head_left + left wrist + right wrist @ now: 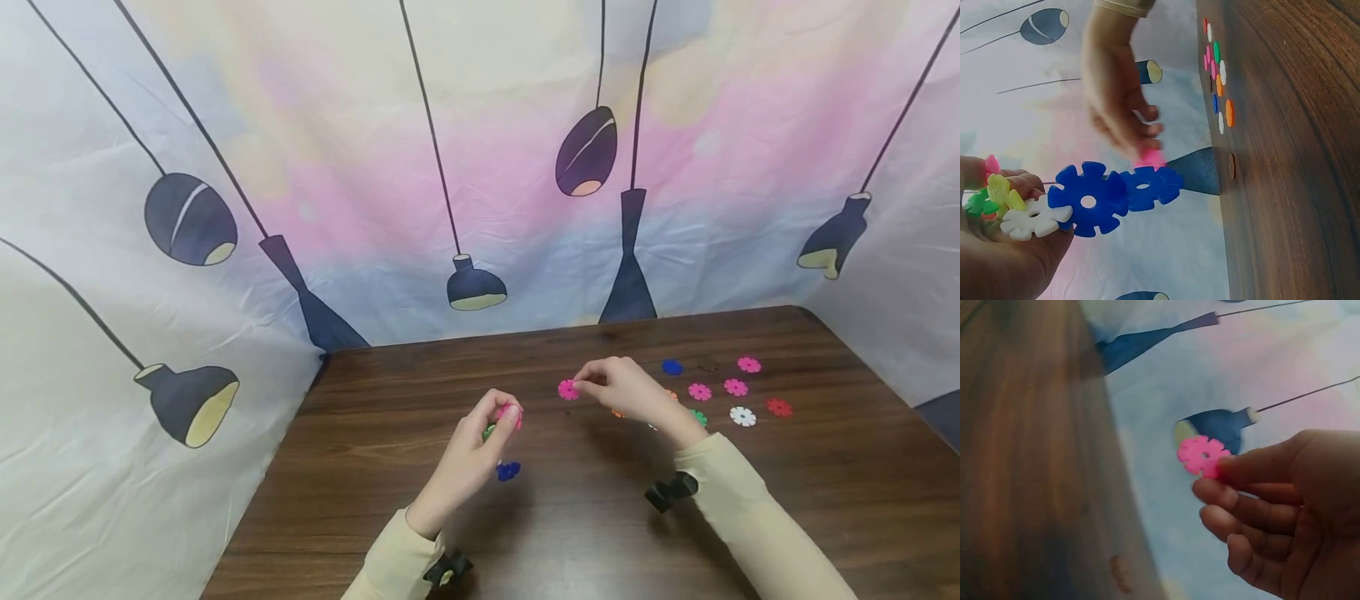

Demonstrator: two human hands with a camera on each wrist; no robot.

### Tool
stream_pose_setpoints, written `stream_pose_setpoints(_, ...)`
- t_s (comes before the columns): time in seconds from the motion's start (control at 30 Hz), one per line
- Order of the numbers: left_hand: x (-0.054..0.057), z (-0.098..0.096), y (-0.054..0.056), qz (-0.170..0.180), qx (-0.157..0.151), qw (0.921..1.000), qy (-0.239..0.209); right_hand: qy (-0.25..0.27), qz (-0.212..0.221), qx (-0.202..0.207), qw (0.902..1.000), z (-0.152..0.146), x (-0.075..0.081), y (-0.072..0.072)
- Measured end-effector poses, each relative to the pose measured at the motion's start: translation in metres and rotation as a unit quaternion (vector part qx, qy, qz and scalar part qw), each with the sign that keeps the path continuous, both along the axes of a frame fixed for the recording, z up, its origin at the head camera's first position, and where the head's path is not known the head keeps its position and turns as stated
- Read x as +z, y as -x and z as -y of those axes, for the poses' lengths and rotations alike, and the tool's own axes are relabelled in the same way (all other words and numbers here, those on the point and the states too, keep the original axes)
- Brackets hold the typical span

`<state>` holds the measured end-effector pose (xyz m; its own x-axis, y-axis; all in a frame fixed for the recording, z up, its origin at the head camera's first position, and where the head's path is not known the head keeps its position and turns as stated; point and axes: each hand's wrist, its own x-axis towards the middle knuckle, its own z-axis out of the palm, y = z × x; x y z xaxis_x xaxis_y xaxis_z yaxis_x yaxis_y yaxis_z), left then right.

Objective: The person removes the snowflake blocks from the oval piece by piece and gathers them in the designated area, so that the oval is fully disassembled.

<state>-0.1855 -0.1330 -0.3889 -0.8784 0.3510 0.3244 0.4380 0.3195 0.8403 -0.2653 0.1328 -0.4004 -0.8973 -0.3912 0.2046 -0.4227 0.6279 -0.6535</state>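
Observation:
In the head view my left hand grips a linked cluster of plastic flower-shaped discs. The left wrist view shows that cluster as a green disc, a yellow disc, a white disc and two blue discs, with a bit of pink at the fingers. The blue discs stick out furthest from the hand. Thumb and fingertips of my right hand pinch a single pink disc by its edge, held up apart from the cluster. Its other fingers are loosely curled.
Loose discs lie on the right of the brown wooden table, among them a blue disc, a red disc and several pink ones. A brown disc lies apart from them. Behind the table hangs a lamp-printed cloth.

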Motion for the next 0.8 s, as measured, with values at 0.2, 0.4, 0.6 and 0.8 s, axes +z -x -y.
stream_pose_setpoints(0.2, 0.002, 0.002, 0.0, 0.015, -0.009, 0.9995, 0.024, -0.041, 0.034, -0.008, 0.9985, 0.005, -0.027, 0.017)
stream_pose_setpoints(0.4, 0.003, 0.003, 0.001, 0.035, -0.041, 0.9972, 0.052, -0.072, 0.053, -0.009, 0.996, 0.012, -0.041, 0.022)
stream_pose_setpoints(0.6, 0.001, 0.002, 0.001, 0.045, -0.063, 0.9943, 0.073, -0.102, 0.065, -0.041, 0.9918, 0.018, -0.045, 0.021)
stream_pose_setpoints(0.8, 0.001, 0.0, 0.001, 0.028, -0.062, 0.9936, 0.09, -0.111, 0.099, -0.052, 0.9875, 0.017, -0.046, 0.019)
